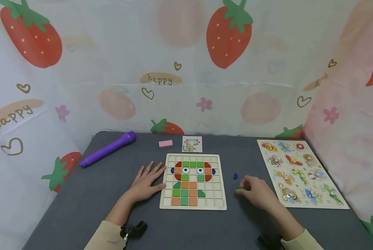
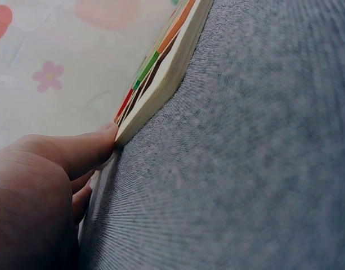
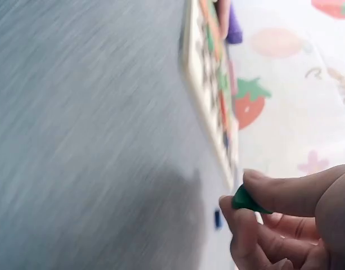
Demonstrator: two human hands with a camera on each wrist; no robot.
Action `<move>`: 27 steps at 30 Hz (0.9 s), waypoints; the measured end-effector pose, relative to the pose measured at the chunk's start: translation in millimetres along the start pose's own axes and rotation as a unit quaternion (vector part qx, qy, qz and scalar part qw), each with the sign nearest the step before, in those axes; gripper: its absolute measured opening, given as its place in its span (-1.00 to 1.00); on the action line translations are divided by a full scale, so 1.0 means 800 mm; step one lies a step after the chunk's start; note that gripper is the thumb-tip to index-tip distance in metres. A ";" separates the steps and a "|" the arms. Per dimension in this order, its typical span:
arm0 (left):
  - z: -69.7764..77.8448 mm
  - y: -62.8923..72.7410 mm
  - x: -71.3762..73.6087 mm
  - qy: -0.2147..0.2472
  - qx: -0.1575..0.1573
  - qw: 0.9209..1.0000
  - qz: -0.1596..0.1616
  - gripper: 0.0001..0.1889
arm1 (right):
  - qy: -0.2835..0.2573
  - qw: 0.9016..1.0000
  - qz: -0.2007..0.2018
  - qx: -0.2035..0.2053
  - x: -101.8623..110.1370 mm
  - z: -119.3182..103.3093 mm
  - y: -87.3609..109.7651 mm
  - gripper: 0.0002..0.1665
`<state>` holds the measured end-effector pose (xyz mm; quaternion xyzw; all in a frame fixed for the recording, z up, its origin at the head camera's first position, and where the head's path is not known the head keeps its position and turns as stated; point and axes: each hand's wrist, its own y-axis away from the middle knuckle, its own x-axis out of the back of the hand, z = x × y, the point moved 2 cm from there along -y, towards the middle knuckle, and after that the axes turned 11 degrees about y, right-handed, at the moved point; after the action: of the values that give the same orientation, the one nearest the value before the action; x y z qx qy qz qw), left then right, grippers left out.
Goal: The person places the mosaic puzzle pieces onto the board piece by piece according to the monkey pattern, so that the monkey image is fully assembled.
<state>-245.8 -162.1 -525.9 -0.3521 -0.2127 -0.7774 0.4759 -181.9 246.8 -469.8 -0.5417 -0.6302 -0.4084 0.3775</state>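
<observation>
My right hand (image 1: 256,191) pinches a small green tile (image 3: 248,201) between thumb and fingertips, a short way right of the wooden grid board (image 1: 217,197). A dark blue half-round tile (image 1: 235,176) lies on the cloth just beyond that hand. Spread flat at the board's left side is my left hand (image 1: 144,186), its thumb (image 2: 99,147) at the edge of the frame. Red, green, orange and blue tiles, plus two eye tiles (image 1: 200,170), fill part of the grid as a figure. Several squares at its right and bottom hold no tile.
Behind the board are a small pattern card (image 1: 198,139) and a pink block (image 1: 165,144). A purple marker-shaped stick (image 1: 109,149) lies at the back left. To the right is a wooden board of insect pictures (image 1: 269,163). A strawberry-print curtain (image 1: 186,114) encloses the dark cloth-covered table (image 1: 186,229).
</observation>
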 end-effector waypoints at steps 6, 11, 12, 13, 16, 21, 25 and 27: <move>-0.001 -0.001 0.000 0.000 -0.002 1.000 0.002 -0.20 | -0.071 0.997 0.002 0.027 0.000 -0.048 -0.010 -0.85; -0.003 -0.001 -0.001 0.000 -0.001 1.000 0.003 -0.20 | -0.100 0.993 -0.001 0.057 -0.007 -0.083 -0.022 -0.84; -0.003 -0.001 -0.002 0.001 -0.002 1.000 0.003 -0.20 | -0.103 0.993 -0.001 0.063 -0.009 -0.089 -0.025 -0.84; -0.003 -0.001 -0.002 0.000 -0.001 1.000 0.002 -0.20 | -0.106 0.992 -0.004 0.068 -0.012 -0.094 -0.027 -0.84; -0.004 0.000 -0.003 -0.003 0.001 1.000 -0.002 -0.20 | -0.117 0.990 -0.013 0.078 -0.020 -0.108 -0.033 -0.86; -0.004 0.002 -0.003 -0.002 0.004 1.000 -0.003 -0.20 | -0.114 0.987 -0.026 0.111 -0.037 -0.133 -0.038 -0.92; -0.003 0.002 -0.001 -0.003 0.002 1.000 0.000 -0.21 | -0.122 0.982 -0.037 0.139 -0.055 -0.159 -0.039 -0.94; -0.002 0.002 0.000 -0.004 0.002 1.000 0.001 -0.22 | -0.126 0.980 -0.040 0.151 -0.068 -0.175 -0.040 -0.93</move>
<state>-245.0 -164.0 -527.3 -0.3543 -0.2160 -0.7749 0.4768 -201.6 94.7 -469.5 -0.4993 -0.7486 -0.2519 0.3562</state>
